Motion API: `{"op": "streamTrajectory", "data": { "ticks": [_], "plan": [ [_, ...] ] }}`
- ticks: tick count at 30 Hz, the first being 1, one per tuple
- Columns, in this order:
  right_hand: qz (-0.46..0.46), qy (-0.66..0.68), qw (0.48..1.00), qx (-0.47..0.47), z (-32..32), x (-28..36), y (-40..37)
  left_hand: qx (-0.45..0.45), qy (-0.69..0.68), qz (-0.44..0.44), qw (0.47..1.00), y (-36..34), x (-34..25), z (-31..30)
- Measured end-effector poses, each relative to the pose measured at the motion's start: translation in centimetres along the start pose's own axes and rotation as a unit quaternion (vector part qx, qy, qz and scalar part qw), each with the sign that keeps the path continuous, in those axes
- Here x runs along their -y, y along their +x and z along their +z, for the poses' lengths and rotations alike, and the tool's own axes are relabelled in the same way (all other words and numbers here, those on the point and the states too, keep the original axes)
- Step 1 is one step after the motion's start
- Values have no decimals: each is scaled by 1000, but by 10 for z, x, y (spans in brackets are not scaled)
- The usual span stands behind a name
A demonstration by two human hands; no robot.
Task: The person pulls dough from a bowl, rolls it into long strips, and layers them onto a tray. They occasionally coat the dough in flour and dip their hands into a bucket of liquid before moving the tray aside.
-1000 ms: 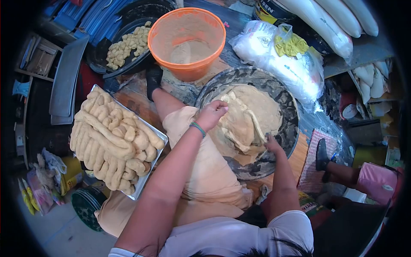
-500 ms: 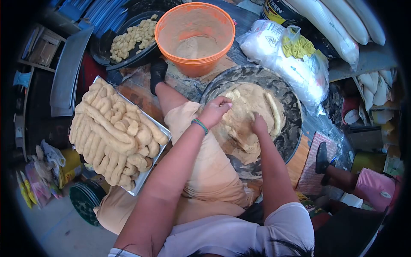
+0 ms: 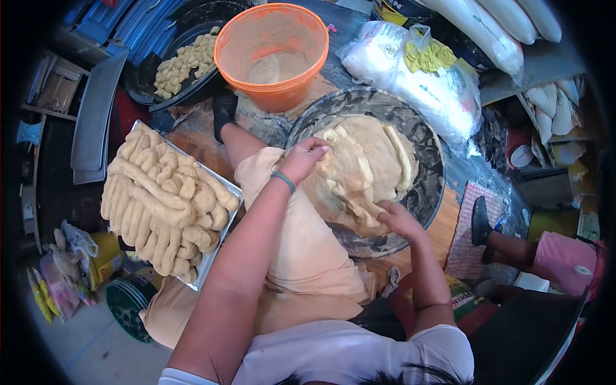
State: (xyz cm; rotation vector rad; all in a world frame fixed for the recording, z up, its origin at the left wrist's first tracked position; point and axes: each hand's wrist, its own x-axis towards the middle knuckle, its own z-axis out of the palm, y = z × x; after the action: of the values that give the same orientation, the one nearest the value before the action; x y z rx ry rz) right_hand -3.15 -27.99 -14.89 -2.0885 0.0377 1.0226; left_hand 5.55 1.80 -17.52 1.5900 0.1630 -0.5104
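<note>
A long pale dough strip (image 3: 360, 183) lies across the brown, powdery mound (image 3: 385, 167) in a round black basin (image 3: 431, 199). My left hand (image 3: 307, 160), with a green band at its wrist, is over the basin's left side. Its fingers are pinched together, and anything between them is hidden. At the near end of the strip, my right hand (image 3: 402, 222) has its thumb and fingers closed on the dough. Another dough rope (image 3: 403, 154) rests along the right of the mound.
To my left, a metal tray (image 3: 208, 266) carries piled dough ropes (image 3: 157, 199). An orange bucket (image 3: 273, 96) with brown powder stands beyond the basin, beside a black tub (image 3: 138, 80) of small dough pieces. Filled plastic bags (image 3: 423, 96) lie at far right. Another person's leg (image 3: 513, 244) shows at right.
My right hand has come out of the mound toward the basin's near side, at the strip's near end. My left hand stays pinched. The whole view has shifted slightly.
</note>
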Motion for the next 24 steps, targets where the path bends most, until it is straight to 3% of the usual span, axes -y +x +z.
{"op": "streamTrajectory", "data": {
  "ticks": [2, 5, 9, 12, 14, 15, 16, 18, 20, 22, 24],
  "plan": [
    [40, 182, 982, 1, -16, 13, -9, 0, 2, 2, 1000, 1, 6, -1],
    [0, 355, 933, -67, -32, 20, -20, -8, -13, 7, 1000, -6, 1, -1],
    [-102, 399, 911, -15, -52, 61, -31, -16, -15, -4, 1000, -10, -2, -2],
    [-160, 508, 845, -50, -39, 86, -3, -13, -10, -11, 1000, -10, -2, 1],
    [-142, 338, 928, -60, -33, 76, 45, -6, -3, -5, 1000, -5, 2, 1],
    [-136, 84, 979, -129, -33, 70, 63, -4, -1, -5, 1000, -6, 2, 2],
    [-121, -176, 959, -188, -32, 62, 80, -3, 1, -4, 1000, -6, 0, 2],
    [-43, -158, 950, -266, -26, 16, 123, -5, 6, -7, 1000, -7, -2, -1],
    [95, -142, 949, -267, -15, -40, 151, -10, 9, -14, 1000, -7, -3, -3],
    [156, -166, 966, -120, 10, -94, 158, -17, 10, -18, 1000, -6, -6, -2],
    [152, -222, 926, -263, 60, -86, 123, -15, 17, -20, 1000, -3, -4, 0]
  ]
}}
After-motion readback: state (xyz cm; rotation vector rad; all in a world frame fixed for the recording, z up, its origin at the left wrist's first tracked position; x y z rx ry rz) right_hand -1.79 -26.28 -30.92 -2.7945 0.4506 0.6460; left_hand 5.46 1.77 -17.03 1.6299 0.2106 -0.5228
